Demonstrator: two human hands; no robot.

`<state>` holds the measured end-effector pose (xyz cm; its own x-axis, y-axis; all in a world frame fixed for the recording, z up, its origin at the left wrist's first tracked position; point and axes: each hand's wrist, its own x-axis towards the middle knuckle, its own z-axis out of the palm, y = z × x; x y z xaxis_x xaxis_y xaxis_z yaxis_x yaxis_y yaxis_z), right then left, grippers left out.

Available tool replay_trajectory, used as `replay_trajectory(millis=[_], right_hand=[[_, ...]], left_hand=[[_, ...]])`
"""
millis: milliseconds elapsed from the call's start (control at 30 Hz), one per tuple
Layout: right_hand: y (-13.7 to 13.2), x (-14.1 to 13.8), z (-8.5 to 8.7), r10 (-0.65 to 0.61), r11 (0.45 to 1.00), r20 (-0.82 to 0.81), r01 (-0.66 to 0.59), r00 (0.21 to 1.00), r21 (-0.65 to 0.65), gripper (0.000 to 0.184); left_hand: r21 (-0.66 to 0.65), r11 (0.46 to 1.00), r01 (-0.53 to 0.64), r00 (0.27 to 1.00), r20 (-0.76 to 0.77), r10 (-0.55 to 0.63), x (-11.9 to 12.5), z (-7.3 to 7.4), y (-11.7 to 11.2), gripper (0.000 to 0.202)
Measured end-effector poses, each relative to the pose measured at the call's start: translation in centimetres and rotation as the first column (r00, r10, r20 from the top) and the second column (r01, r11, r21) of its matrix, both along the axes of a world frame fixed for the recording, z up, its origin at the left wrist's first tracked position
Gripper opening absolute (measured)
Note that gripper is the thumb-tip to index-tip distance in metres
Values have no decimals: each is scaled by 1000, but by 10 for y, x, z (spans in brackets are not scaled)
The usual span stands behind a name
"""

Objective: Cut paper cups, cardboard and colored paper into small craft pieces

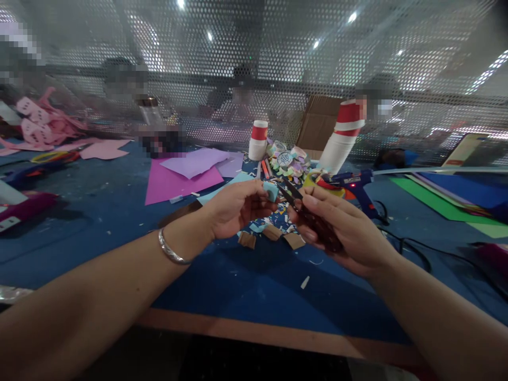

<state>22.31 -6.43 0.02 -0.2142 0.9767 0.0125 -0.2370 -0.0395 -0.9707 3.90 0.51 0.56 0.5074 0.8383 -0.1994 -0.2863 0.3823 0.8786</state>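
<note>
Pinched between the fingers of my left hand (240,208) is a small piece of light blue paper (271,191). My right hand (337,225) grips a pair of dark scissors (313,219); the slightly parted blades point up and left, close to the blue piece. Whether the blades touch it I cannot tell. Below the hands, small brown cardboard pieces (272,232) lie among many paper scraps. A larger light blue sheet (228,185) rests behind my left hand, partly hidden by it.
Purple paper sheets (194,161) lie at the back left. Stacked paper cups (257,140) and a leaning taller stack (343,135) stand near the mesh screen. A blue glue gun (355,185) with a cable sits right, before green sheets (432,200). Pink cut-outs (39,124) are far left.
</note>
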Motion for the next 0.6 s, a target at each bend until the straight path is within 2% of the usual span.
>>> replay_trajectory(millis=[167, 400, 600], right_hand=[[-2, 0, 2, 25, 1000, 7, -25, 1000, 4, 34], [-3, -1, 4, 24, 1000, 28, -24, 999, 18, 32], [-2, 1, 2, 42, 999, 18, -43, 999, 17, 31]], left_hand=[[-60, 998, -16, 1000, 15, 17, -3, -1, 5, 20], [-62, 997, 41, 999, 37, -39, -4, 1, 7, 20], [-49, 999, -8, 1000, 9, 8, -2, 0, 8, 22]])
